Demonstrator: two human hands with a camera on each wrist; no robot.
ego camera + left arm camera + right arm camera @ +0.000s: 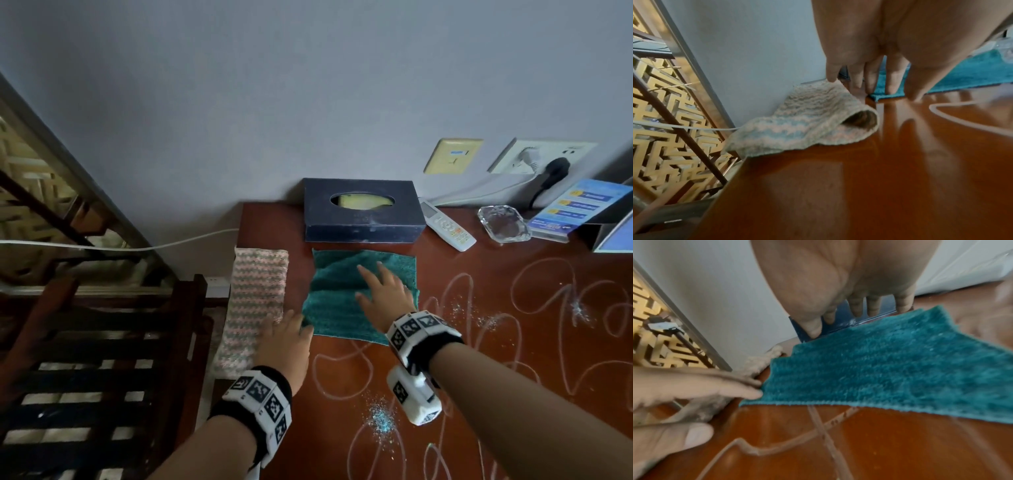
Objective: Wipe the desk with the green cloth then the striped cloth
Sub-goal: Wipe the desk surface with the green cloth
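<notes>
The green cloth (342, 294) (890, 366) lies flat on the red-brown desk (462, 394) in front of a tissue box. The pink-and-grey striped cloth (257, 301) (797, 123) lies folded along the desk's left edge. My right hand (383, 287) (838, 288) is spread over the green cloth, fingers straight; whether it presses down I cannot tell. My left hand (287, 335) (875, 81) sits between the two cloths, its straight fingers (754, 393) touching the green cloth's near-left edge. Neither hand grips anything.
White chalk scribbles (342, 373) and patches of glitter (380, 416) cover the desk's near and right parts. At the back stand a dark tissue box (363, 212), a remote (447, 228), a glass ashtray (503, 222) and a leaflet stand (579, 205). A wooden chair (102, 359) is left of the desk.
</notes>
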